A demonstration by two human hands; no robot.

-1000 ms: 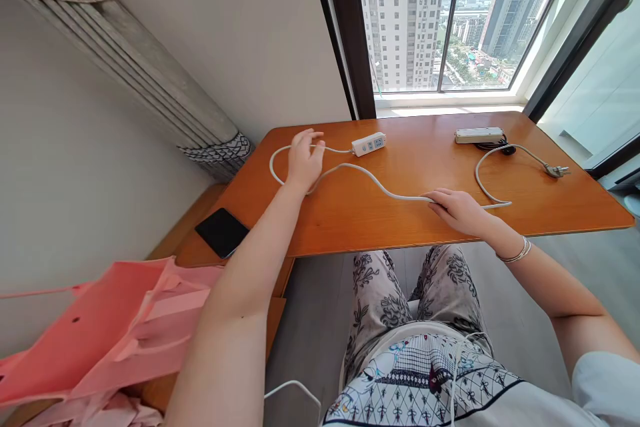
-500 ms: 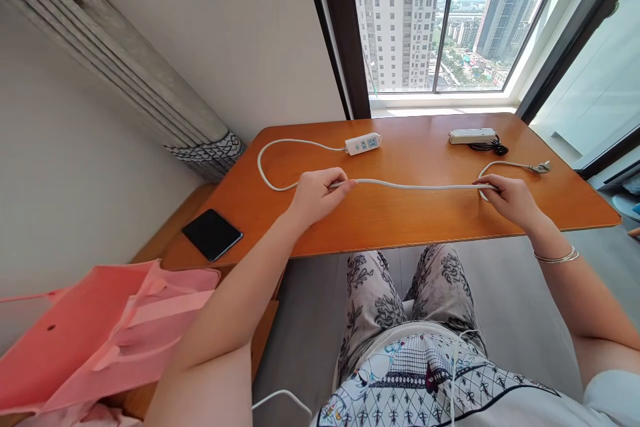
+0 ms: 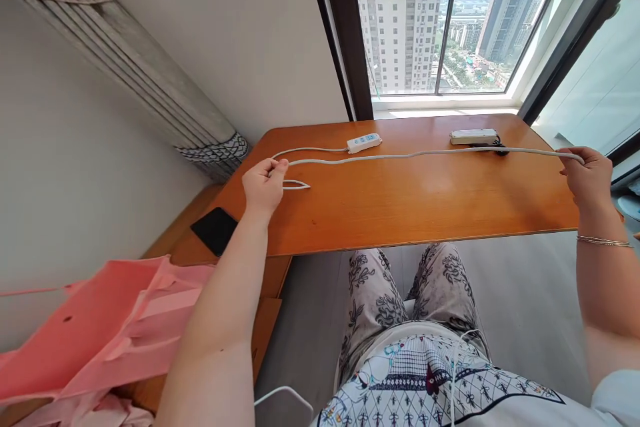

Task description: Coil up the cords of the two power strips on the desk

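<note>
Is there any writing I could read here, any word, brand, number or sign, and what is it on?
No text can be read.
White plastic power strip with blue-grey sockets: any markings too small to read.
Cream-white rectangular bar, farther right: likewise too small.
Flat black rectangular device: no writing visible.

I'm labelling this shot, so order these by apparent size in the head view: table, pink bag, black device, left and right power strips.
1. Table
2. Pink bag
3. Black device, partly hidden
4. Left strip and right strip: too alike to rank
</note>
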